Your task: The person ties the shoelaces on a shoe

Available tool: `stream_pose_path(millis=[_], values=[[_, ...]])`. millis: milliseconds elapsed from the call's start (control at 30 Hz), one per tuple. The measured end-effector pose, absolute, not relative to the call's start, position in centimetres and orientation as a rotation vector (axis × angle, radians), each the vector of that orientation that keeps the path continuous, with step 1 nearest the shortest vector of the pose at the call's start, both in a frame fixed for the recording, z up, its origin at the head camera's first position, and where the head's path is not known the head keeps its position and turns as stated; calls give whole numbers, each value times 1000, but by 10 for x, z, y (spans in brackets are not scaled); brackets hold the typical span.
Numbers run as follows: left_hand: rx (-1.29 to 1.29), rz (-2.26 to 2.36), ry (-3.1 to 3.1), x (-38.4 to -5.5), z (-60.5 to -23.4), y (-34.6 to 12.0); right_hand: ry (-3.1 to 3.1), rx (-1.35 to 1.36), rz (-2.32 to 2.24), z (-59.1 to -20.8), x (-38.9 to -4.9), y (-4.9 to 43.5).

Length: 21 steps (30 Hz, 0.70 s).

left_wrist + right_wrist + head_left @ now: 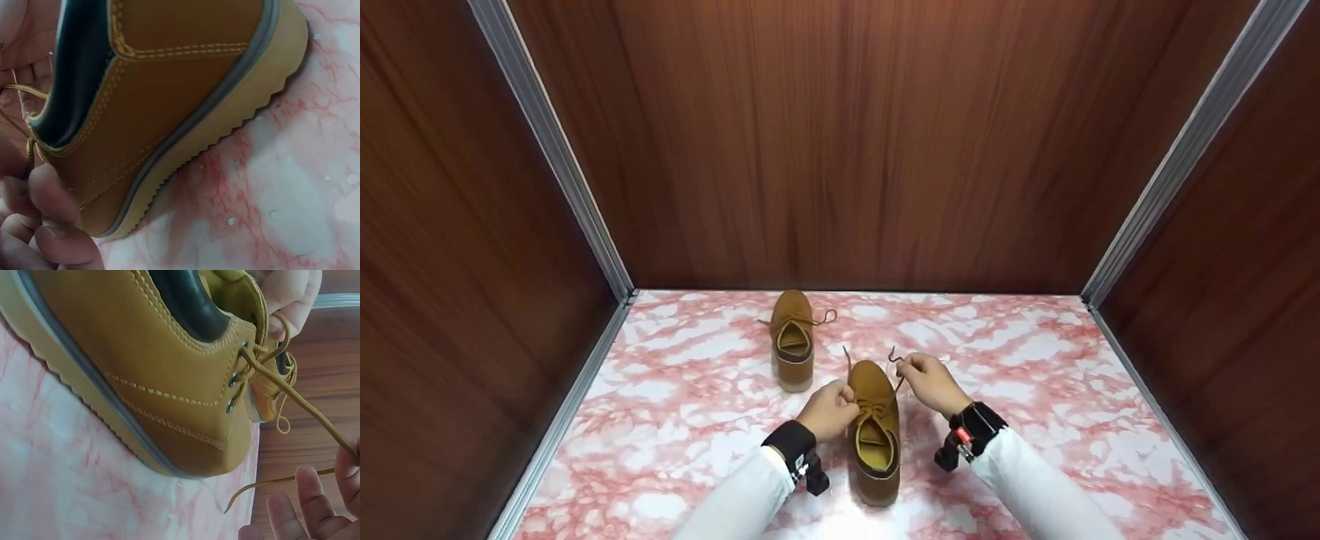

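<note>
A tan lace-up shoe (870, 377) stands between the two hands, toe pointing away, its opening toward me. My left hand (829, 411), at the shoe's left side, pinches one end of the shoelace (285, 341) close to the eyelets. The other end of the lace (315, 410) runs taut from the top eyelet to my right hand (931, 382), which pinches it between thumb and forefinger above the shoe's right side. A loose tip hangs past the right fingers. In the left wrist view the fingers (53, 197) partly hide the lace.
A matching tan shoe (793, 306), its laces loose, stands farther back on the left. Both shoes are on a red-and-white marbled surface (675, 420). Brown wood-grain panels (825, 150) with metal corner strips (562, 150) enclose it at the back and sides.
</note>
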State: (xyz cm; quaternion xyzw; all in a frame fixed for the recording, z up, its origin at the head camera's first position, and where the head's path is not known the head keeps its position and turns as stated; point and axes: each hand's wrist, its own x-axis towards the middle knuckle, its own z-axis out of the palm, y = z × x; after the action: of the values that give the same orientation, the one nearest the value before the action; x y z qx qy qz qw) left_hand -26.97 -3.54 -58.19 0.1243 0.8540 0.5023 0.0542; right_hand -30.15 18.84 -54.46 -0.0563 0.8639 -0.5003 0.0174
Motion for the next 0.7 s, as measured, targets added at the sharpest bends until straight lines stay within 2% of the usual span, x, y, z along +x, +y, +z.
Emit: stream_pose_path(millis=[700], values=[[464,1805,2449,-279,-557,-37,2684,-165,-1597,-534,-303,206]])
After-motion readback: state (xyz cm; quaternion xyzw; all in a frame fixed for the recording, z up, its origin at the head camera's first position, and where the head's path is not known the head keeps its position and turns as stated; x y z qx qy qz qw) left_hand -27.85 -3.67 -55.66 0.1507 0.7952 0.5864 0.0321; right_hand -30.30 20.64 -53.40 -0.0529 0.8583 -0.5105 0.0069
